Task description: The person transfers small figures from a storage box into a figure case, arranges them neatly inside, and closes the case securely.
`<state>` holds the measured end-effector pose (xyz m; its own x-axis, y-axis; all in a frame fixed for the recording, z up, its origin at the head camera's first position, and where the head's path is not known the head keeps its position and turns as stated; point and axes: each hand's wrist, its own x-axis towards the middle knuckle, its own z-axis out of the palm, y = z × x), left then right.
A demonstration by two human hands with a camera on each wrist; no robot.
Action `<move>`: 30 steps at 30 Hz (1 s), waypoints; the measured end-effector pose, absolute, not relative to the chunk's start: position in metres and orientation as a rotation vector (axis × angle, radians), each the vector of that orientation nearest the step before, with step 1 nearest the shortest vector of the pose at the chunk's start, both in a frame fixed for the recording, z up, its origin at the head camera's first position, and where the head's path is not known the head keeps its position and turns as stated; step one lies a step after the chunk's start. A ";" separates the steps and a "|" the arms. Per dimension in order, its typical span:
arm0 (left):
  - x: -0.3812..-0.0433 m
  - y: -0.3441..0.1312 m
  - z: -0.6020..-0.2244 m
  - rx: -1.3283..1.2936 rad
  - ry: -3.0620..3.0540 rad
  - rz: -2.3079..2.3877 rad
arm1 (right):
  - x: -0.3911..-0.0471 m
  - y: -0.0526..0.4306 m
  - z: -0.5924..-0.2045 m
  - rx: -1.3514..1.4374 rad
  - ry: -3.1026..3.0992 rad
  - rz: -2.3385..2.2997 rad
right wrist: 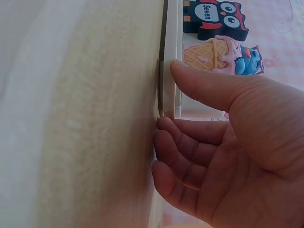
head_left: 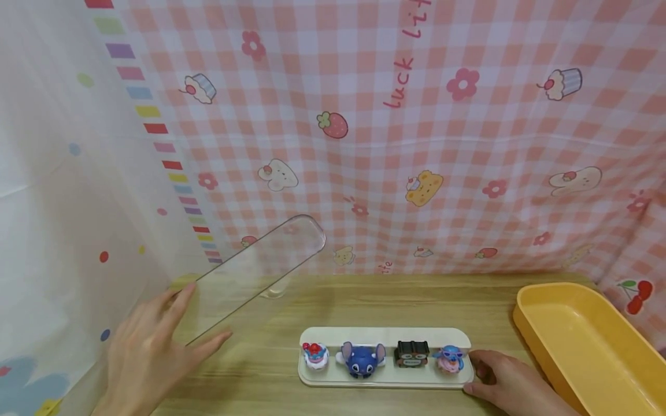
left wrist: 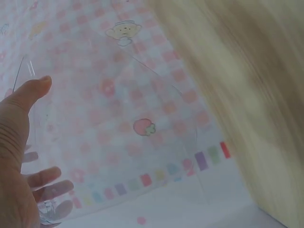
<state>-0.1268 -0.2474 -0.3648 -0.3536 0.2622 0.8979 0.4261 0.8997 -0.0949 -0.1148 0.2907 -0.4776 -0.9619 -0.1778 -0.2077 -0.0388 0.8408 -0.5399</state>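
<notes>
My left hand (head_left: 148, 352) holds a long clear plastic cover (head_left: 260, 263) tilted above the table, its rounded far end pointing up and right. In the left wrist view the thumb and fingers spread around the near end of the cover. My right hand (head_left: 512, 381) grips the right end of a white display base (head_left: 385, 379), thumb at its front corner. A row of figurines stands on this base: a red-and-white one (head_left: 315, 357), a blue big-eared one (head_left: 362, 361), a black owl (right wrist: 221, 19) marked "Seven", and a blue one in a waffle cone (right wrist: 206, 56).
A yellow tray (head_left: 525, 303) stands on the right side of the wooden table (head_left: 416, 300). Behind the table hangs a pink checked cloth (head_left: 385, 156); a white dotted cloth (head_left: 47, 190) hangs at the left.
</notes>
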 end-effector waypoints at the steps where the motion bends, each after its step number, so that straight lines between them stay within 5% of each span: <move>1: -0.127 -0.246 -0.363 -0.509 -1.955 -0.187 | -0.115 0.291 -0.478 -0.171 2.772 -0.801; 30: -0.138 -0.202 -0.338 -0.696 -2.023 -0.317 | -0.114 0.289 -0.477 -0.140 2.773 -0.806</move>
